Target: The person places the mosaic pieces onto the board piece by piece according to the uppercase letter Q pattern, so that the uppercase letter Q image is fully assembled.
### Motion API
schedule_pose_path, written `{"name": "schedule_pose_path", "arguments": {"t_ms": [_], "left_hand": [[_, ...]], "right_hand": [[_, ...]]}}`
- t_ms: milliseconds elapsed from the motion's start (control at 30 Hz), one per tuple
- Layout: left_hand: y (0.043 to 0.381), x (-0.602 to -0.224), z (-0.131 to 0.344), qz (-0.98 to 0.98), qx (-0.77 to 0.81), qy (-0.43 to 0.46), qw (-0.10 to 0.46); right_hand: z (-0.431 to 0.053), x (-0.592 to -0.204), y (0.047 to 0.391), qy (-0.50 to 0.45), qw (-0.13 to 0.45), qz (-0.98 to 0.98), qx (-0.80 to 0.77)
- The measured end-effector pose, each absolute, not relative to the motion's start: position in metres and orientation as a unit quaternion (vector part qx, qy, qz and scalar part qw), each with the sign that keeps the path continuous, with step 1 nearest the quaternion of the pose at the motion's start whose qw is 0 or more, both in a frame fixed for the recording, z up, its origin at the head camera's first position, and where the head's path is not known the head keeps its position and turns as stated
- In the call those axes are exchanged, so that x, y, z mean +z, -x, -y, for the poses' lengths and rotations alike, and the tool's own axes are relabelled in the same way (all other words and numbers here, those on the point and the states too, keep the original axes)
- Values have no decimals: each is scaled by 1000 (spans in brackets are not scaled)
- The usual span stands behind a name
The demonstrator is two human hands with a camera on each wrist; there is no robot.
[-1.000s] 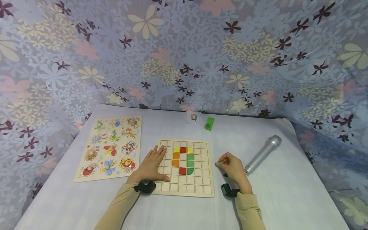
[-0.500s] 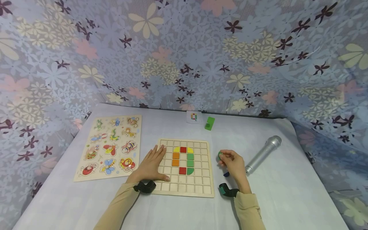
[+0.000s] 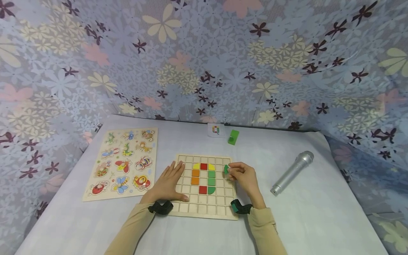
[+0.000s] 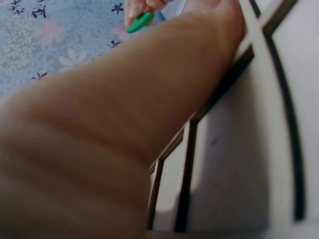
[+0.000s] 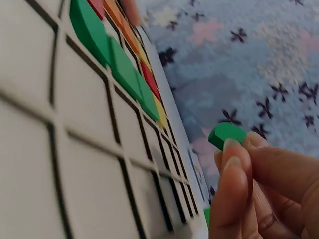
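A wooden grid board (image 3: 191,214) lies in front of me. My left hand (image 3: 167,183) rests on its left side, palm down with fingers spread. Over the board's right edge, my right hand (image 3: 244,177) pinches a green tile (image 3: 226,171) between thumb and fingertips; the right wrist view shows that tile (image 5: 227,134) raised above the grid, with a rounded edge. Set into the grid are a red tile (image 3: 203,190), a green quarter-round tile (image 3: 211,190), an orange tile (image 3: 195,181), a yellow tile (image 3: 211,166) and several more, together making a ring.
To the left lies a wooden insect puzzle board (image 3: 121,164). A picture card (image 3: 216,130) and a bright green block (image 3: 233,137) are at the back. On the right is a silver microphone (image 3: 291,173).
My right hand has lifted the green tile off the table on the right and carried it left over the board's edge. A dark blue piece seen earlier beneath that hand is now hidden. My left hand stays put.
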State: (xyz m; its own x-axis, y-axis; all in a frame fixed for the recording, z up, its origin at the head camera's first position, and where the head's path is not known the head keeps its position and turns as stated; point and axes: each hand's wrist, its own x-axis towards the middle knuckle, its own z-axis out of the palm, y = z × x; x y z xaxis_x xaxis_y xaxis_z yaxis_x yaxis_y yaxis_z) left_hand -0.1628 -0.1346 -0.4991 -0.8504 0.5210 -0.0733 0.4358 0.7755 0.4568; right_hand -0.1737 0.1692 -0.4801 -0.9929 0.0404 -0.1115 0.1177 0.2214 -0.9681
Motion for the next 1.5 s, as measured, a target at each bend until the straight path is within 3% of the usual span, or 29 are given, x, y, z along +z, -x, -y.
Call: {"name": "schedule_pose_path", "arguments": {"t_ms": [567,833,1500], "left_hand": [[162,-500,139,-936,222,-259,91],[163,-500,139,-936,222,-255,92],[165,-502,137,-936,212,-264,97]], "right_hand": [[-115,-484,160,46,40,-836,-545],[-87,-486,151,107,72,-846,-518],[-75,-494,139,139,18,-906,-399]]}}
